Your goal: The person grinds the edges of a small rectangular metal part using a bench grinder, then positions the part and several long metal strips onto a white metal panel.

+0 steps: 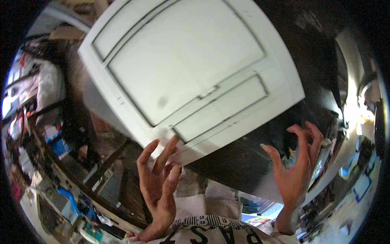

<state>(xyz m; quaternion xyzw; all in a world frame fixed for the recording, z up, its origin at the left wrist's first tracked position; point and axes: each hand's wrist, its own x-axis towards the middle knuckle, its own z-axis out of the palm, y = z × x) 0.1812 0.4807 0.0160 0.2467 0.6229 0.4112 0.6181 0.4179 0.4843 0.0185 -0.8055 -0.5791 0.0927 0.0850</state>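
Observation:
A large white panel [187, 53] with dark grooves framing rectangular sections lies tilted in front of me. My left hand [160, 179] is at its near left corner, fingers spread and overlapping the corner in view. Whether the fingertips touch the panel I cannot tell. My right hand [296, 166] hovers apart from the panel on the right, over a dark surface [239, 162]. Its fingers are curved and spread, with nothing between them. A small raised piece [208, 92] sits along one groove of the panel.
Mixed clutter, including a blue item [69, 199] and a pale bundle [50, 83], fills the left side. Books or flat printed items [264, 211] lie near my body. Bright light [357, 112] shines in at right.

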